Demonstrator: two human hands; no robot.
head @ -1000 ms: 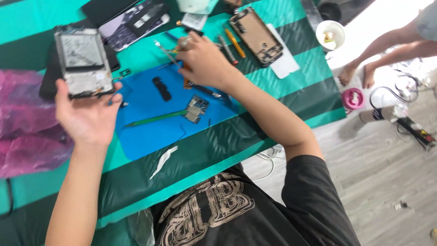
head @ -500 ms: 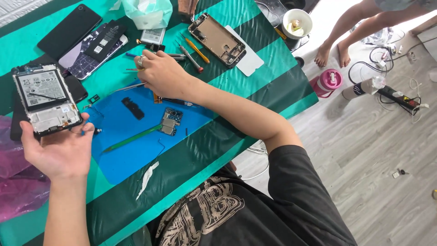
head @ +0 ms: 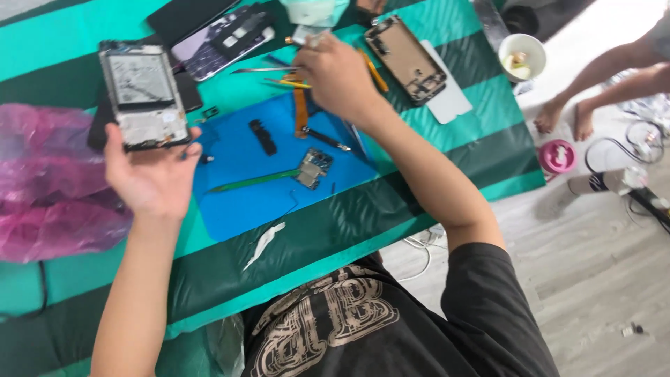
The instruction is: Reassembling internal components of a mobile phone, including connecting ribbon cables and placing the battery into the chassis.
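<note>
My left hand holds up an opened phone body, its inner plate and boards facing me, over the left edge of a blue work mat. Farther back, my right hand hovers above the mat's rear edge, its fingertips pinched on a small pale grey part. On the mat lie a small circuit board, a green pry stick, a black strip-shaped part, an orange flex strip and a thin screwdriver.
A tan phone housing on a white card lies at the back right; tweezers and two dark phones lie behind the mat. A pink plastic bag sits left. Another person's feet, a white cup and cables are on the floor.
My right hand has lifted off the tools behind the mat, now pinching a small part. The left hand still holds the phone body. The camera has swung around.
</note>
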